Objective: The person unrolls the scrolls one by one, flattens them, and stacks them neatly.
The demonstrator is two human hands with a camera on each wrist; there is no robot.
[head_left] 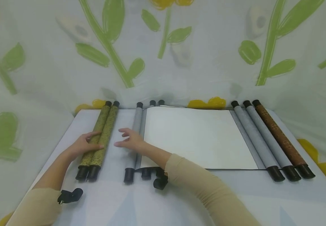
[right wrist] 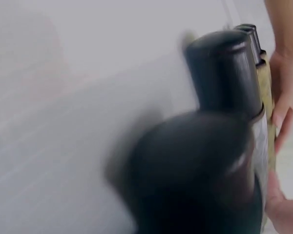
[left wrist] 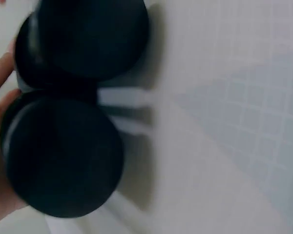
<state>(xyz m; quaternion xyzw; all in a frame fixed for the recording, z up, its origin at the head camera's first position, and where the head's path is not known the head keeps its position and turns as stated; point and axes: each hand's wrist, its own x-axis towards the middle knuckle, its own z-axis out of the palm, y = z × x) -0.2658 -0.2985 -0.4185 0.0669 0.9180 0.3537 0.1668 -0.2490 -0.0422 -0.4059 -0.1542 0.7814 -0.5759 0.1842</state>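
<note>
Two rolled scrolls with dark-speckled yellow covers and black end caps lie side by side at the table's left, the left one (head_left: 100, 121) against the right one (head_left: 109, 125). My left hand (head_left: 81, 145) rests across them from the left, thumb and fingers extended over the rolls. Round black end caps (left wrist: 63, 156) fill much of the left wrist view, hiding part of that hand. My right hand (head_left: 131, 141) hovers with loosely bent fingers, holding nothing, between the yellow pair and a grey scroll (head_left: 137, 121).
A broad white sheet (head_left: 196, 135) with grey borders lies spread over the table's middle, with black caps (head_left: 146, 173) showing under its left end. On the right lie two grey rolls (head_left: 254, 138) and a brown patterned scroll (head_left: 278, 133). A flower-printed curtain (head_left: 208, 62) hangs behind.
</note>
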